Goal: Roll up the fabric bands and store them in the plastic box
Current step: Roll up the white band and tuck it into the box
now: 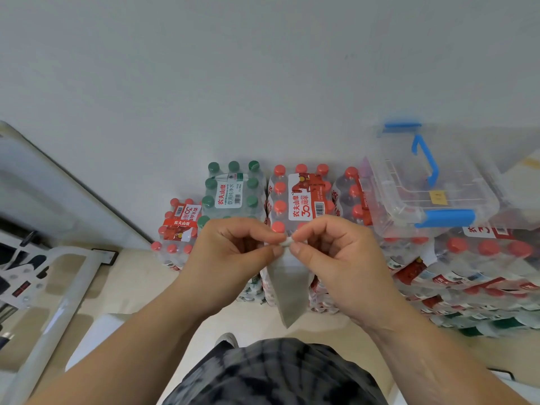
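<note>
Left hand [233, 247] & right hand [330, 249] both pinch fabric band [287, 285] top (tiny roll started), rest hanging.

Counting what is here: hands, a band, a box, water packs and a shoe.

There are two hands just under the middle, the left hand [233, 252] at 7 o'clock and the right hand [330, 252] at 5 o'clock. There is one fabric band [289, 290] at 6 o'clock. There is one plastic box [391, 209] at 2 o'clock, with one blue handle [425, 159] and two blue clips [445, 217]. There is one green-cap water pack [233, 191] at 12 o'clock. Four red-cap water packs [304, 197] show on top, from 9 to 3 o'clock; more lie stacked under them, too many to count. One shoe [228, 340] is at 6 o'clock.
</note>
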Demonstrator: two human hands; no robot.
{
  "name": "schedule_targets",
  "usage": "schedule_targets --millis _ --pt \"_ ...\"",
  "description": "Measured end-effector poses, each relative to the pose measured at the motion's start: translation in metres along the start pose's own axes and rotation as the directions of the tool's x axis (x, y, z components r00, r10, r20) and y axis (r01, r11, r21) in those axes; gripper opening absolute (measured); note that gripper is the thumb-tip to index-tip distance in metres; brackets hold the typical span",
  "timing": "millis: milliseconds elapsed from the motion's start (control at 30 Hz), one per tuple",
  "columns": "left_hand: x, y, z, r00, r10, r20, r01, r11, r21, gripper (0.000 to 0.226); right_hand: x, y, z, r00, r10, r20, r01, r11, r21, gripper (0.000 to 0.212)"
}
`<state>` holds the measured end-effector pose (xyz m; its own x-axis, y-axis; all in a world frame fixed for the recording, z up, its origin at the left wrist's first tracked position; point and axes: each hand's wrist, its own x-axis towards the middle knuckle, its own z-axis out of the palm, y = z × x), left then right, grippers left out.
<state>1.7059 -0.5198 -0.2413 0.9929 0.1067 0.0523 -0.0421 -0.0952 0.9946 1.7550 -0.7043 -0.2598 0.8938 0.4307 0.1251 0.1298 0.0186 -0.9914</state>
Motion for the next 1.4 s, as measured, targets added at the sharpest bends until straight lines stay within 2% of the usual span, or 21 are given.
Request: schedule_targets --millis 133,267,400,500,733,833,1000,1133,1233,1400 --pt "0.001 0.001 0.001 1.0 0.003 -0.005 -0.003 1.0 -0.01 0.018 0.001 -0.001 -0.001 0.999 0.004 0.045 -0.004 1.0 0.019 0.025" --pt "0.001 0.003 0.001 1.0 0.014 -0.015 -0.015 1.0 -0.011 0.014 0.003 -0.003 -0.002 1.0 -0.005 0.022 0.004 1.0 0.022 0.01" --pt "0.004 0.003 0.002 0.999 0.013 -0.035 -0.014 1.0 -0.023 0.016 0.005 -0.002 -0.002 0.998 0.053 0.017 -0.054 0.996 0.065 0.022" --pt "0.005 0.002 0.001 0.999 0.012 -0.039 -0.013 1.0 -0.022 0.019 0.007 -0.002 -0.002 0.999 0.045 0.009 -0.045 0.998 0.042 0.014" --pt "0.008 0.003 0.003 1.0 -0.027 0.012 0.027 0.998 -0.054 0.018 0.009 -0.005 -0.009 0.999 0.036 -0.019 -0.035 0.998 0.051 0.017" --pt "0.01 0.004 0.005 0.999 -0.037 0.009 0.037 0.999 -0.017 0.014 0.008 -0.006 -0.012 0.999 0.05 -0.012 -0.049 0.995 0.082 0.01" --pt "0.013 0.004 0.01 0.998 -0.038 -0.04 0.038 0.999 -0.012 0.013 0.008 -0.005 -0.012 0.997 0.069 -0.02 -0.067 0.993 0.096 0.016" --pt "0.013 0.004 0.012 0.998 -0.002 -0.062 0.005 0.998 0.056 0.012 0.01 -0.004 -0.012 0.995 0.072 -0.065 -0.068 0.996 0.065 0.008" --pt "0.012 0.004 0.012 0.998 -0.002 -0.063 0.007 0.997 0.07 0.01 0.009 -0.003 -0.009 0.994 0.075 -0.082 -0.07 0.996 0.061 0.012" --pt "0.013 0.004 0.009 0.998 -0.06 -0.032 0.059 0.998 -0.027 0.021 0.01 -0.001 -0.004 0.992 0.078 -0.102 -0.066 0.991 0.112 0.011"
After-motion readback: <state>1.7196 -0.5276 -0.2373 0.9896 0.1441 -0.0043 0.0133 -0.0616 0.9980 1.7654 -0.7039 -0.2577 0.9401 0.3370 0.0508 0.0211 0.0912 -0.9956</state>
